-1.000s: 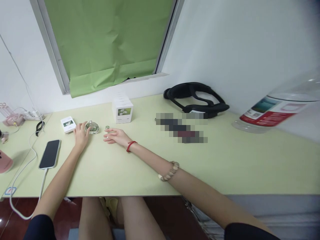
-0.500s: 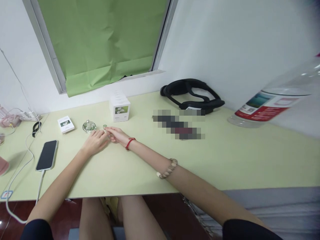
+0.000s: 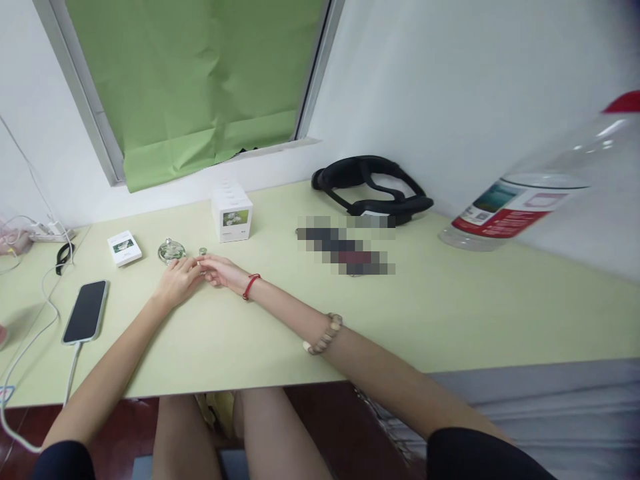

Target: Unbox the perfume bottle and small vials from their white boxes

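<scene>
My left hand [image 3: 176, 280] and my right hand [image 3: 223, 271] meet over the left part of the table, fingertips touching. Both have their fingers bent and drawn together. A small object with a round green top [image 3: 203, 252] shows just above the joined fingertips. Its lower part is hidden by the fingers, so its kind is unclear. Right behind my left fingers is a round clear glass bottle [image 3: 171, 251] with a stopper-like top. A red cord bracelet and a beaded bracelet [image 3: 325, 335] are on my right arm.
Behind the hands is a row of white boxes [image 3: 235, 223]; a flat white box [image 3: 125, 249] lies left. A phone [image 3: 86, 312] with a white cable [image 3: 73, 373] is near my left arm. Rightward are a black headset [image 3: 373, 190], a blurred-out item [image 3: 345, 250] and a large plastic bottle [image 3: 510, 207].
The view has shifted slightly, so everything sits a little further left. My hands stay together at the same spot by the glass bottle, with the fingers only slightly changed.
</scene>
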Tool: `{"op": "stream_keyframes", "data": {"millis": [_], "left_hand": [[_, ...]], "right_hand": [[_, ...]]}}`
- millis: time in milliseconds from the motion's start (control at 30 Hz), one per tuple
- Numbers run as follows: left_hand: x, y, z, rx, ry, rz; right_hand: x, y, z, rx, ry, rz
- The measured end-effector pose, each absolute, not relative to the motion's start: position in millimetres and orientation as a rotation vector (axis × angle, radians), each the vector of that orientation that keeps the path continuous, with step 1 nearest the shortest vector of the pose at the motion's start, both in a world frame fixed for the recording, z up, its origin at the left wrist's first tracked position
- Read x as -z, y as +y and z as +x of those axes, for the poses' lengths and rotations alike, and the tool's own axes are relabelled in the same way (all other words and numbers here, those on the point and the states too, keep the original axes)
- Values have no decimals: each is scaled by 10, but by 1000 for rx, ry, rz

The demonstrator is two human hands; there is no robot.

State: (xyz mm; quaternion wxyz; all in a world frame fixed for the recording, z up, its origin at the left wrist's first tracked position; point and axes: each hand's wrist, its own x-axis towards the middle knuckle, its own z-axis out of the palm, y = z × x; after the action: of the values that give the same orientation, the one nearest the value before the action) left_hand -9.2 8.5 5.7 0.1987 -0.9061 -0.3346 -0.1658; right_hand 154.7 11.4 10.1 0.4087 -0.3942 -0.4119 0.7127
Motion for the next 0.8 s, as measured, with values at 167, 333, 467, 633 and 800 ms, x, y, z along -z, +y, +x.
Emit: {"op": "stream_keyframes", "data": {"millis": [167,333,467,633,800], "left_hand": [[-77,70,-92,493,-985,-2508],[-96,61,-94,514,-1024,-2473],[-94,70,-100,557,-1056,-2433],[-92,64,-97,635,-1105,-2376],[-92,55,-95,669,-1141,-2374]], "right_hand": [[-111,114,1525,-1793,-1054,-1003],[-127,110,1504,-1782,-1077,-1037],[-142,95,1512,-1766,-1113,-1052],[-154,80,1527,-1764,-1144,-1051],[-186,59,1527,-1770,-1106,-1046]]}}
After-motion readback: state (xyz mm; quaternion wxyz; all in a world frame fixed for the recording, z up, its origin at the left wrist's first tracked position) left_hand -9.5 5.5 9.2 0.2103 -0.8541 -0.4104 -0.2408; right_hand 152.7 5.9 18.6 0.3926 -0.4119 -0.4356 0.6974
